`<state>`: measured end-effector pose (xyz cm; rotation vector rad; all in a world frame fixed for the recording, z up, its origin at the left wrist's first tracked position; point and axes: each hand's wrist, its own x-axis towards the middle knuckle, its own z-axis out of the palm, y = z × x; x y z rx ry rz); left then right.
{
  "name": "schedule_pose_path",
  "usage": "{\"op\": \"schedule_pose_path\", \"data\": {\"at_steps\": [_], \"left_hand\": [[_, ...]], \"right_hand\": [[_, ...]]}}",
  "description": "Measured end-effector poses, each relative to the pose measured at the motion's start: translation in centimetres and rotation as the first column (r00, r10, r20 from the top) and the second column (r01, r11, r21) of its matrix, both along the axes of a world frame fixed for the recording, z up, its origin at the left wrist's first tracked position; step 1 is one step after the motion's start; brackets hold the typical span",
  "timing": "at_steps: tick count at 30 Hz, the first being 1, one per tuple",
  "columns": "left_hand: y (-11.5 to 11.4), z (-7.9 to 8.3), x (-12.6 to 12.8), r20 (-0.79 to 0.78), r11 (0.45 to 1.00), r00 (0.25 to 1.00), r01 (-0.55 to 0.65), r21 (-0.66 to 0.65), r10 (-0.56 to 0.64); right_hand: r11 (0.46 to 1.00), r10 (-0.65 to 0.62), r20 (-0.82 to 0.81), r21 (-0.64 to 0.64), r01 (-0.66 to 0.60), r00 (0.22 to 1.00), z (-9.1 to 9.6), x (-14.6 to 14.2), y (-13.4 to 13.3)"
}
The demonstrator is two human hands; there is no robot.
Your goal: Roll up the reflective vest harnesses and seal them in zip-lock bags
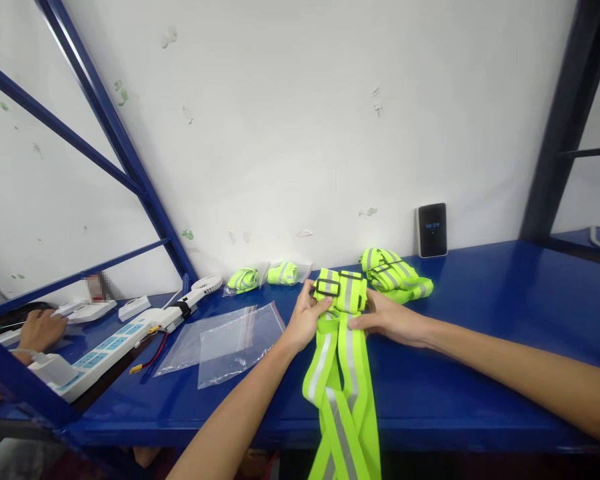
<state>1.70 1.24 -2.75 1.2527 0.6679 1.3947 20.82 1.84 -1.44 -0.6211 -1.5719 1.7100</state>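
Observation:
A neon yellow reflective strap (350,360) with grey stripes is partly folded into a bundle with black buckles. Its loose ends hang down over the table's front edge. My left hand (306,319) grips the bundle's left side, thumb in front by a buckle. On the other side my right hand (387,320) holds the bundle's lower right, thumb on the strap and fingers behind it, partly hidden. Just behind my right hand lies another bundled reflective strap (395,275).
Clear plastic bags (237,347) lie flat at left; two bagged strap bundles (283,273) sit by the wall. A power strip (113,353), a white fan (206,287) and blue frame posts stand left, with another person's hand (43,329) beyond. A small clock display (432,230) leans at back right.

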Motion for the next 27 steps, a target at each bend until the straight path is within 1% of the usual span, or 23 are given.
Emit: {"op": "schedule_pose_path", "data": {"at_steps": [1, 3, 5, 9, 12, 15, 19, 21, 24, 27], "left_hand": [[-0.1, 0.1, 0.0, -0.014, 1.000, 1.000, 0.001, 0.005, -0.001], [-0.2, 0.2, 0.0, -0.040, 1.000, 0.999, 0.009, 0.020, -0.008], [-0.3, 0.2, 0.0, -0.062, 0.999, 0.998, 0.027, 0.032, -0.025], [-0.3, 0.1, -0.2, -0.112, 0.998, 0.992, 0.066, 0.019, -0.063], [-0.6, 0.3, -0.2, -0.149, 0.997, 0.986, 0.079, 0.019, -0.075], [-1.2, 0.9, -0.2, -0.180, 0.996, 0.980, 0.087, 0.036, -0.079], [-1.8, 1.5, -0.7, -0.252, 0.991, 0.964, 0.103, 0.082, -0.079], [-1.9, 1.5, -0.9, -0.279, 0.989, 0.956, 0.122, 0.080, -0.095], [-1.8, 1.4, -1.1, -0.268, 0.992, 0.958, 0.117, 0.050, -0.099], [-1.5, 1.1, -1.0, -0.241, 0.996, 0.968, 0.080, 0.045, -0.067]], "right_hand": [[0.999, 0.020, -0.002, -0.030, -0.020, 1.000, 0.0, 0.1, 0.1], [0.997, -0.010, 0.009, -0.072, 0.011, 1.000, -0.2, 0.3, 0.3], [0.997, -0.047, 0.044, -0.062, 0.050, 0.998, -0.4, 0.4, 0.6], [0.997, -0.071, 0.115, 0.031, 0.068, 0.991, -0.6, 0.3, 0.5], [0.983, -0.133, 0.085, 0.139, 0.121, 0.987, -0.3, -0.1, 0.1], [0.968, -0.170, 0.073, 0.200, 0.152, 0.983, 0.0, -0.3, -0.2], [0.962, -0.159, 0.088, 0.237, 0.134, 0.983, 0.0, -0.3, -0.1], [0.963, -0.136, 0.085, 0.246, 0.111, 0.987, -0.1, -0.3, -0.1], [0.965, -0.121, 0.082, 0.241, 0.098, 0.989, -0.1, -0.3, -0.1], [0.966, -0.109, 0.121, 0.245, 0.077, 0.987, 0.3, -0.2, -0.2]]}}
